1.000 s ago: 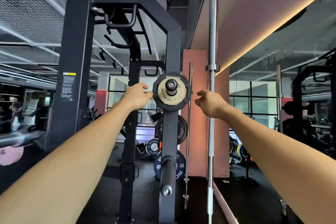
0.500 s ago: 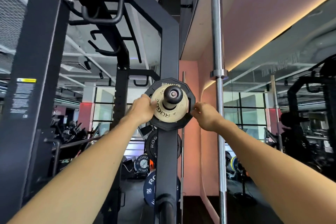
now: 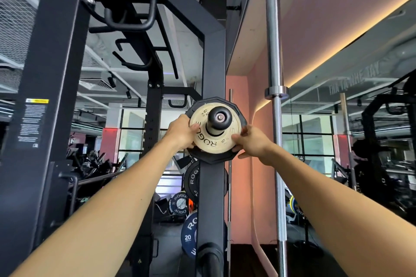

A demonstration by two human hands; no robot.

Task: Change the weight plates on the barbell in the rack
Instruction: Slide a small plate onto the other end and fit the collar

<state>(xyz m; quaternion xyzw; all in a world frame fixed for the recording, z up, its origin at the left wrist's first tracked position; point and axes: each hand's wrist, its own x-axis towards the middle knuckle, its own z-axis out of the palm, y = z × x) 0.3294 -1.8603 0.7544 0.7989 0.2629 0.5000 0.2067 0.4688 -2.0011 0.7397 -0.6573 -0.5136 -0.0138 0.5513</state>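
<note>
A small cream-coloured Rogue plate hangs on a black storage peg on the rack upright. Behind it on the same peg sits a larger black plate. My left hand grips the cream plate's left edge, thumb on its face. My right hand grips its right edge, fingers curled behind. The barbell in the rack is out of view.
A steel barbell stands upright just right of my right hand. Lower on the upright are a black Rogue plate, a blue 20 plate and another peg. A mirror wall lies to the right, the dark rack frame to the left.
Both hands have closed in from beside the peg onto the cream plate's edges. The view has moved closer to the upright.
</note>
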